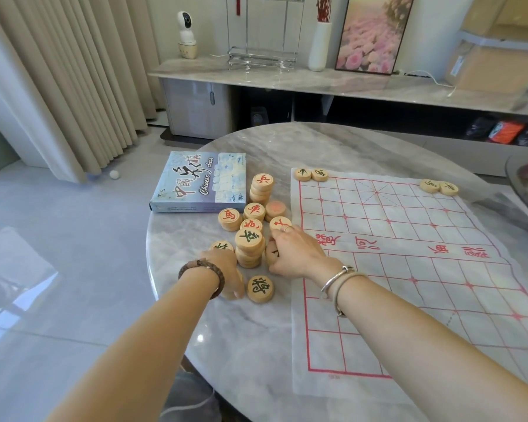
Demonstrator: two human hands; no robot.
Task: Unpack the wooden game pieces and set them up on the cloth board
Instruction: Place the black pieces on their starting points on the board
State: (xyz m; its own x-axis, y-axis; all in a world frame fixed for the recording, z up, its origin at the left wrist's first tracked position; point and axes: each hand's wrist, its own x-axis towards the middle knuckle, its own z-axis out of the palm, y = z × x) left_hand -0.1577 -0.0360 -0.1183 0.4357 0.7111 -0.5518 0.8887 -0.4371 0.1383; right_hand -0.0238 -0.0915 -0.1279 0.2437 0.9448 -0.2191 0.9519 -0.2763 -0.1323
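**Trainee:** Where does the stock lie?

**Instructor:** On the marble surface [226, 345], left of the cloth board [409, 284]. The Chinese chess box [198, 182] lies flat at the far left. The unsorted wooden pieces [253, 214] cluster just beside it, some stacked, some single.

**Trainee:** State of the hands?

**Instructor:** Apart, both inside the cluster. The left hand [224, 269] has its fingers curled down to the surface beside the tall stack [250, 248]; whether it holds a piece cannot be told. The right hand [296, 251] is clamped round a black-marked piece [274, 254].

**Trainee:** And the board?

**Instructor:** One left-corner pair [311, 174] and one right-corner pair [439, 187] stand along its far edge.

**Trainee:** What governs the next move?

**Instructor:** Direction. The board lies to the right of the cluster, so the right hand is the nearer one and is probably the one to carry across. The pieces are round discs with no long axis, so only the face-up side needs keeping.
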